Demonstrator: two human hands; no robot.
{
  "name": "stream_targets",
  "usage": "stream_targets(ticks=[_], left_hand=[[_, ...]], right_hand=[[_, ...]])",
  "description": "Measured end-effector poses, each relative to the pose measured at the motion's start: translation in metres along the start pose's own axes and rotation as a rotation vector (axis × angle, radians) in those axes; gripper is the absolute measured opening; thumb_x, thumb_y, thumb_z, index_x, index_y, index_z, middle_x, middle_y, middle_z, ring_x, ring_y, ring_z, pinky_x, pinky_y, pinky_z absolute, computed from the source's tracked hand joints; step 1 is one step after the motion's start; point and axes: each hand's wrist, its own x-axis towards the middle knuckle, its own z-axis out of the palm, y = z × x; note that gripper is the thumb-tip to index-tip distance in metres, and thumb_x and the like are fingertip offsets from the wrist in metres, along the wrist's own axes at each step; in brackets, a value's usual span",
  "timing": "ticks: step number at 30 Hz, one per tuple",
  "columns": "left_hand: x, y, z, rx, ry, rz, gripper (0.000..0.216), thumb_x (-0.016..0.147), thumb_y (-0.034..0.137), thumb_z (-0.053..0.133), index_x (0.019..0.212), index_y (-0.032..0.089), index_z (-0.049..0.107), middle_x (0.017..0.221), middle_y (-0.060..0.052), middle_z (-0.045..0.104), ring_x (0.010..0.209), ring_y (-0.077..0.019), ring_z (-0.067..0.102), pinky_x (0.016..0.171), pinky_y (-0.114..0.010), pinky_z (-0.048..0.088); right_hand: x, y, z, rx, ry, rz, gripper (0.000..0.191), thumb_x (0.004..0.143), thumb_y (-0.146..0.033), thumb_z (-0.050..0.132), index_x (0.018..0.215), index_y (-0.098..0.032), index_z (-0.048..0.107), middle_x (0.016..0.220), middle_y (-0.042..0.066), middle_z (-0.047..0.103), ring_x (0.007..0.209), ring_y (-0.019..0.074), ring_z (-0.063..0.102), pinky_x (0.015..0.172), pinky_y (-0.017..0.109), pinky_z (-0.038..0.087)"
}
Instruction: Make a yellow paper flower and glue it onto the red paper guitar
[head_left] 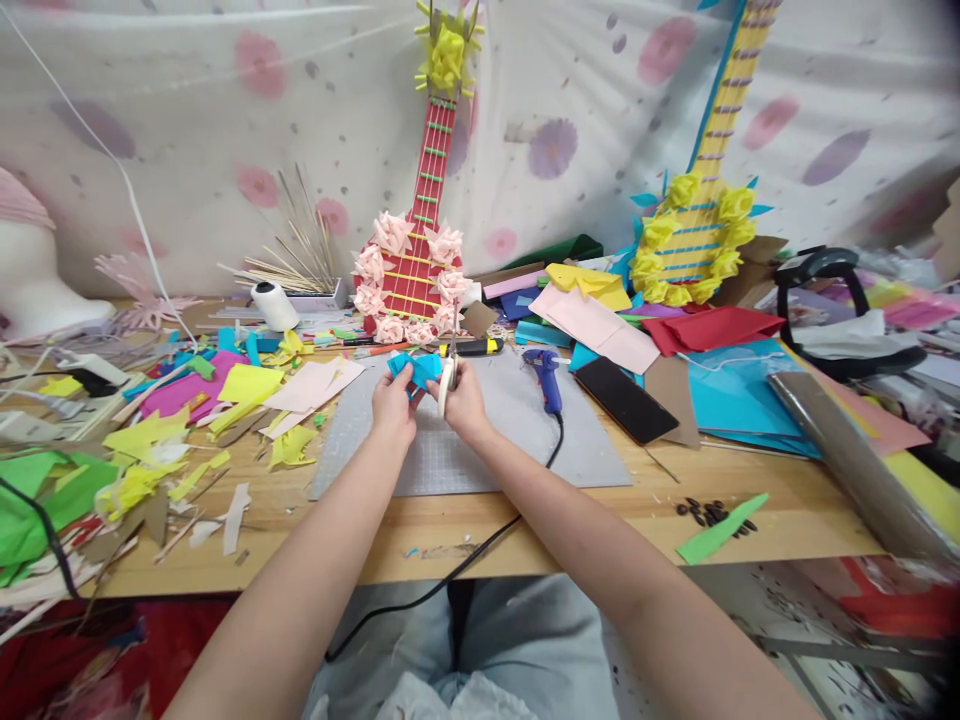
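Above the grey cutting mat [480,460], my left hand [393,408] is closed on a folded piece of blue paper [417,370]. My right hand [466,400] grips a pair of scissors [447,384] with pale handles, its blades pointing up and away from me. The scissors are right beside the blue paper; I cannot tell whether the blades touch it. Just beyond my hands lies a yellow-and-black cutter [474,347]. A red paper guitar [412,265] with pink flowers leans against the curtain behind them.
A blue glue gun [544,378] lies on the mat, its black cord running toward me. Right of it are a phone [625,400] and blue paper sheets [735,395]. Yellow paper scraps [150,435] cover the left side. A yellow paper guitar [694,240] leans at the back right.
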Motion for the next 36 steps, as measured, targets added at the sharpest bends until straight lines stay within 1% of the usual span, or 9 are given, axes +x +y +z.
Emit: stream_targets(ticks=[3, 6, 11, 14, 18, 24, 28, 32, 36], left_hand=[[0.003, -0.004, -0.007, 0.058, -0.077, -0.088, 0.008, 0.070, 0.011, 0.060, 0.075, 0.016, 0.056, 0.067, 0.001, 0.061, 0.055, -0.0073, 0.055, 0.060, -0.022, 0.047], [0.005, -0.006, -0.016, 0.096, -0.095, -0.144, 0.010, 0.067, 0.011, 0.062, 0.074, 0.015, 0.056, 0.066, 0.001, 0.061, 0.054, -0.0075, 0.056, 0.060, -0.023, 0.049], [0.005, 0.000, -0.025, 0.150, -0.134, -0.155, 0.012, 0.065, 0.010, 0.062, 0.075, 0.015, 0.057, 0.070, -0.001, 0.064, 0.058, -0.0102, 0.059, 0.063, -0.028, 0.051], [0.004, 0.006, -0.028, 0.209, -0.149, -0.145, 0.011, 0.064, 0.011, 0.063, 0.073, 0.015, 0.058, 0.067, -0.001, 0.064, 0.056, -0.0108, 0.058, 0.060, -0.028, 0.050], [0.003, 0.009, -0.030, 0.249, -0.186, -0.171, 0.015, 0.060, 0.011, 0.066, 0.073, 0.014, 0.060, 0.065, -0.002, 0.065, 0.056, -0.0116, 0.058, 0.060, -0.028, 0.050], [0.004, 0.006, -0.033, 0.307, -0.172, -0.187, 0.015, 0.059, 0.012, 0.067, 0.072, 0.013, 0.061, 0.062, -0.003, 0.064, 0.054, -0.0123, 0.058, 0.062, -0.031, 0.050], [0.003, 0.005, -0.032, 0.312, -0.150, -0.174, 0.016, 0.057, 0.013, 0.068, 0.072, 0.014, 0.061, 0.062, -0.002, 0.064, 0.054, -0.0120, 0.058, 0.062, -0.028, 0.048], [0.000, 0.001, -0.028, 0.244, -0.090, -0.146, 0.014, 0.060, 0.012, 0.066, 0.072, 0.015, 0.059, 0.062, -0.001, 0.064, 0.054, -0.0107, 0.058, 0.062, -0.026, 0.046], [0.000, -0.001, -0.024, 0.106, -0.036, -0.133, 0.009, 0.065, 0.011, 0.061, 0.072, 0.015, 0.057, 0.063, 0.001, 0.064, 0.055, -0.0094, 0.058, 0.066, -0.027, 0.047]], right_hand=[[-0.002, 0.004, 0.002, 0.010, 0.013, 0.026, 0.034, 0.062, -0.031, 0.062, 0.084, -0.022, 0.037, 0.078, 0.000, 0.053, 0.072, 0.0145, 0.052, 0.071, 0.030, 0.041], [-0.002, 0.009, 0.001, 0.020, 0.006, 0.028, 0.035, 0.062, -0.031, 0.063, 0.084, -0.022, 0.037, 0.078, -0.001, 0.053, 0.072, 0.0142, 0.052, 0.071, 0.030, 0.042], [0.000, 0.012, -0.001, 0.023, -0.035, 0.022, 0.037, 0.060, -0.032, 0.064, 0.085, -0.022, 0.038, 0.079, -0.001, 0.052, 0.071, 0.0140, 0.051, 0.070, 0.030, 0.041], [0.001, 0.009, -0.004, 0.001, -0.074, 0.033, 0.038, 0.059, -0.032, 0.065, 0.084, -0.022, 0.039, 0.078, -0.001, 0.052, 0.072, 0.0142, 0.051, 0.071, 0.031, 0.041], [0.003, 0.007, -0.009, -0.005, -0.141, 0.031, 0.038, 0.058, -0.030, 0.066, 0.083, -0.021, 0.040, 0.075, -0.002, 0.051, 0.071, 0.0138, 0.051, 0.071, 0.031, 0.042], [0.007, 0.012, -0.016, -0.015, -0.195, 0.037, 0.037, 0.057, -0.026, 0.067, 0.083, -0.022, 0.042, 0.074, -0.003, 0.051, 0.071, 0.0137, 0.052, 0.068, 0.031, 0.044], [0.008, 0.012, -0.017, -0.013, -0.202, 0.045, 0.039, 0.057, -0.026, 0.069, 0.085, -0.022, 0.043, 0.076, -0.002, 0.052, 0.072, 0.0136, 0.053, 0.066, 0.029, 0.044], [0.006, 0.010, -0.016, 0.038, -0.200, 0.060, 0.042, 0.057, -0.033, 0.071, 0.085, -0.020, 0.041, 0.074, -0.003, 0.053, 0.068, 0.0122, 0.055, 0.062, 0.027, 0.044], [0.002, 0.007, -0.020, 0.109, -0.244, 0.092, 0.041, 0.063, -0.044, 0.065, 0.084, -0.020, 0.039, 0.067, -0.005, 0.052, 0.059, 0.0101, 0.053, 0.055, 0.025, 0.042]])
